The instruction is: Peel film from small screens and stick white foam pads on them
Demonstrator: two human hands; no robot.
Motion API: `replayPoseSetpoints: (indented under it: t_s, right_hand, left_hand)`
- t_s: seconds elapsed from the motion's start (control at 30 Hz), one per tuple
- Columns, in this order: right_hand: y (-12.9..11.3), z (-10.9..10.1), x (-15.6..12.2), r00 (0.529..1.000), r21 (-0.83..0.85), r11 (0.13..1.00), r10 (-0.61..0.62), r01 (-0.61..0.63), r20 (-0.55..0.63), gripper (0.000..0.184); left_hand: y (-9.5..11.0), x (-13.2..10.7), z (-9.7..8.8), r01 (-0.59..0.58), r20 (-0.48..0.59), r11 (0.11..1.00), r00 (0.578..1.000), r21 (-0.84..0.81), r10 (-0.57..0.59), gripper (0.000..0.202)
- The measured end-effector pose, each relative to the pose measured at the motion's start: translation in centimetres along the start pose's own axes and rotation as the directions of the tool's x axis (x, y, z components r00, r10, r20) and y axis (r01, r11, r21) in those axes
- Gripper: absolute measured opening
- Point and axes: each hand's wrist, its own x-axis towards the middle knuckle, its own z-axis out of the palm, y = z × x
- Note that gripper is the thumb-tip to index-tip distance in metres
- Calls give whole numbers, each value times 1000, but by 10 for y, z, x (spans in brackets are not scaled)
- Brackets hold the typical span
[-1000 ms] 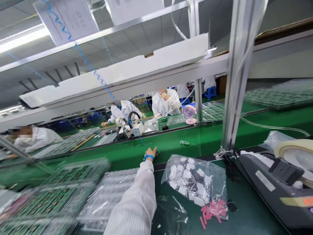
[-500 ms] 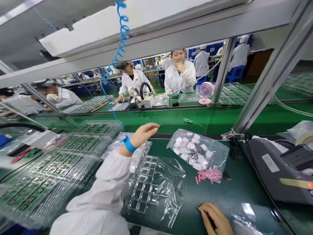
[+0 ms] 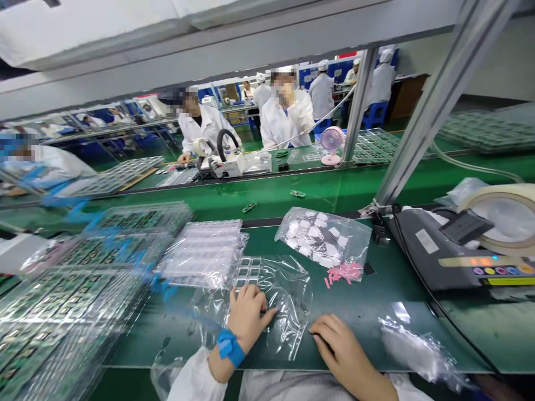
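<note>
My left hand (image 3: pixel 247 317), with a blue wrist strap (image 3: pixel 229 348), lies over a clear plastic bag (image 3: pixel 288 301). Its fingers are spread, touching the bag and the clear gridded tray (image 3: pixel 249 269) in it, and it grips nothing that I can see. To the right, my right hand (image 3: pixel 343 348) rests on the green tabletop just beside the bag. Its fingers are loosely bent, the thumb is apart from them, and nothing shows in it. Beyond the front edge strip, a small green circuit board (image 3: pixel 249 207) lies on the green belt, with a second circuit board (image 3: pixel 297 194) to its right.
Stacked trays of circuit boards (image 3: pixel 71 301) fill the left, beside clear trays (image 3: pixel 203 248). A bag of white pieces (image 3: pixel 320 236), pink strips (image 3: pixel 345 272) and crumpled plastic (image 3: pixel 418 348) lie rightward. A grey machine (image 3: pixel 430 250) carries a tape roll (image 3: pixel 501 217). Co-workers sit opposite.
My left hand has come back from the belt down onto the clear bag, leaving a small circuit board on the belt. The view has shifted, and the coiled blue cord has swung left.
</note>
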Motion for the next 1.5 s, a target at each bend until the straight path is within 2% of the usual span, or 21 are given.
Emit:
replayPoseSetpoints:
  t_s: [0.17, 0.33, 0.47, 0.53, 0.6, 0.67, 0.7, 0.77, 0.83, 0.9, 1.1, 1.17, 1.23, 1.37, 1.5]
  right_hand:
    - [-12, 4, 17, 996, -60, 997, -43, 48, 75, 23]
    - [-7, 9, 21, 992, -92, 994, -43, 53, 117, 19]
    - [-5, 12, 20, 994, -43, 998, -33, 37, 101, 21]
    - [-6, 11, 19, 996, 1, 1000, -27, 27, 84, 18]
    - [-9, 6, 20, 999, 52, 999, 0, -3, 49, 19]
    - [-16, -6, 20, 999, 100, 994, 52, -51, -10, 26]
    - [-19, -13, 20, 996, 142, 987, 78, -70, -52, 29]
    - [-26, -31, 20, 986, 252, 965, 104, -68, -133, 31]
    - [-28, -47, 18, 977, 353, 935, 112, -41, -184, 28]
    - [-25, -59, 13, 969, 408, 912, 142, -49, -200, 27]
    - [-6, -66, -10, 939, 571, 807, 298, -152, -172, 23]
    - [-3, -67, -15, 942, 627, 763, 307, -158, -135, 32]
    - [-1, -69, -18, 953, 694, 703, 291, -156, -80, 39]
    - [4, -72, -19, 968, 795, 585, 250, -161, 12, 38]
    - [8, -68, -15, 963, 842, 518, 271, -148, 3, 35]
  left_hand:
    - [2, 4, 6, 9, 32, 987, 999, 162, -14, 18]
    - [-7, 19, -2, -10, 129, 992, 992, 124, -6, 22]
    - [-25, 34, -24, -42, 216, 998, 975, -35, 49, 27]
    - [-31, 37, -40, -8, 214, 985, 976, -173, 46, 30]
    - [-27, 36, -53, 38, 209, 942, 977, -333, 34, 30]
    - [-11, 31, -57, 25, 263, 885, 959, -464, 110, 27]
    - [1, 29, -55, -10, 308, 858, 931, -514, 196, 26]
    - [27, 25, -45, -62, 394, 758, 825, -649, 405, 24]
    - [52, 23, -29, 14, 437, 613, 714, -790, 547, 23]
    - [71, 25, -12, 147, 464, 505, 664, -850, 586, 25]
    - [103, 28, 28, 372, 490, 321, 615, -871, 617, 41]
    - [108, 26, 37, 411, 492, 283, 609, -866, 622, 47]
    - [110, 24, 42, 438, 506, 275, 596, -856, 624, 51]
    - [111, 24, 47, 469, 532, 281, 579, -837, 618, 55]
    - [116, 25, 42, 466, 532, 282, 589, -839, 608, 46]
